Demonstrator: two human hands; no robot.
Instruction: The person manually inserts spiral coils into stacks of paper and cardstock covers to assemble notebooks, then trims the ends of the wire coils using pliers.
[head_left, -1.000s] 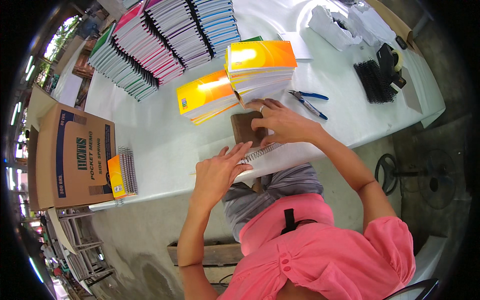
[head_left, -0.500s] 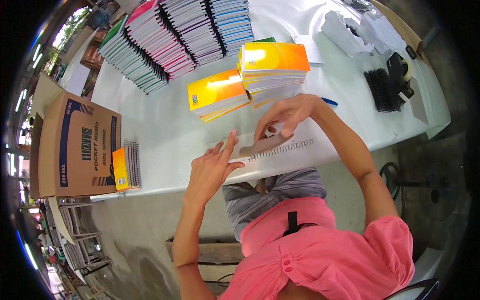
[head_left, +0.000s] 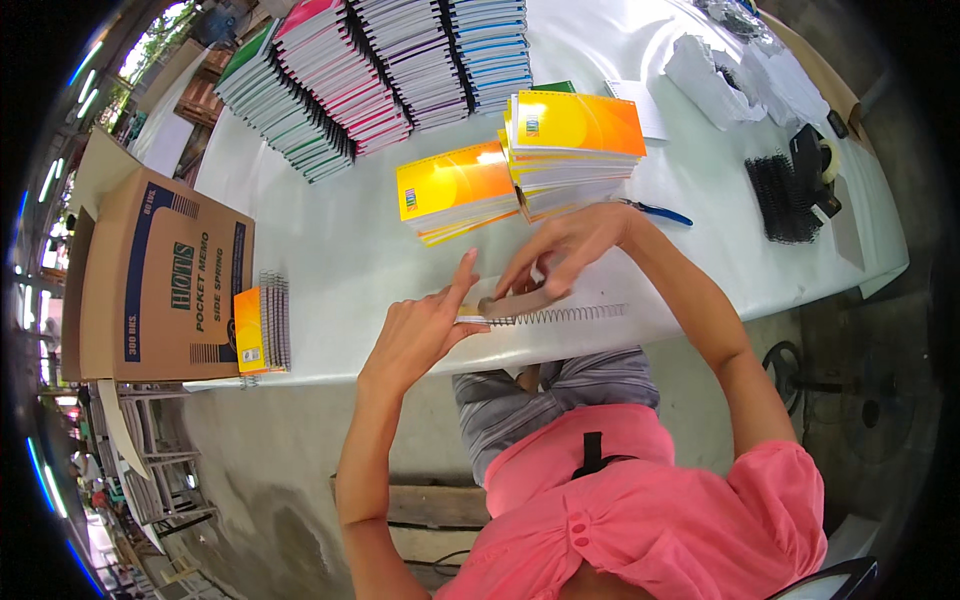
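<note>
My left hand (head_left: 415, 335) holds a small memo pad (head_left: 470, 312) at the table's near edge. Its thumb is under the pad's near side, its index finger points away from me, and most of the pad is hidden. A thin metal spiral coil (head_left: 575, 314) runs from the pad's bound edge out to the right, its long free end lying past my fingers. My right hand (head_left: 560, 255) arches over the coil with curled, slightly blurred fingers, their tips at the coil where it meets the pad.
Yellow-orange memo pads (head_left: 575, 125) are stacked just beyond my hands, with tall stacks of spiral notebooks (head_left: 400, 70) behind. A cardboard box (head_left: 185, 280) and bound pads (head_left: 262, 325) stand left. Blue-handled pliers (head_left: 660, 212), black coils (head_left: 780, 200) and a tape dispenser (head_left: 815, 160) lie right.
My right fingers have moved left and down along the coil toward the pad. The coil lies more level, its right end lower. The whole scene has shifted slightly as the head view moved.
</note>
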